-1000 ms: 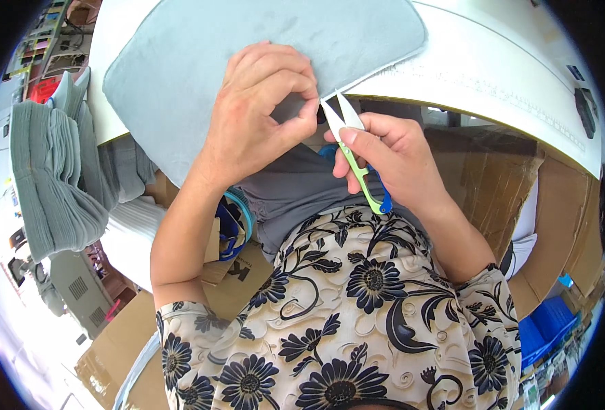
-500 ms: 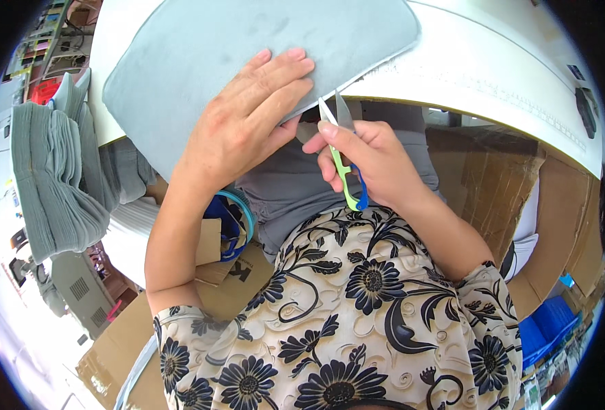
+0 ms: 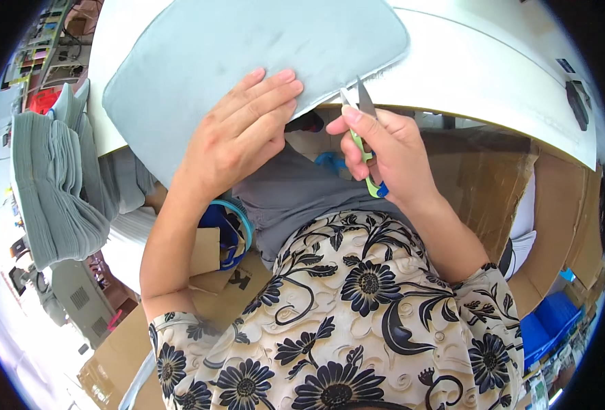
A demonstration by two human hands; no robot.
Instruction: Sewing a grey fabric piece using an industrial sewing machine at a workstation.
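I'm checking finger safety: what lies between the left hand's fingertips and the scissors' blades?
Only a bare stretch of grey fabric lies between the fingertips and the scissors' blades, as the head view shows.

Head-worn, on the left of a side-by-side fisheye pair. Looks steeply down over the patterned shirt (image 3: 337,335) at lower centre and faces forward onto the white table (image 3: 484,85) across the top. Catches the left hand (image 3: 244,133) and right hand (image 3: 395,150) from close by, around upper centre. Bends the table's long edge into an arc.
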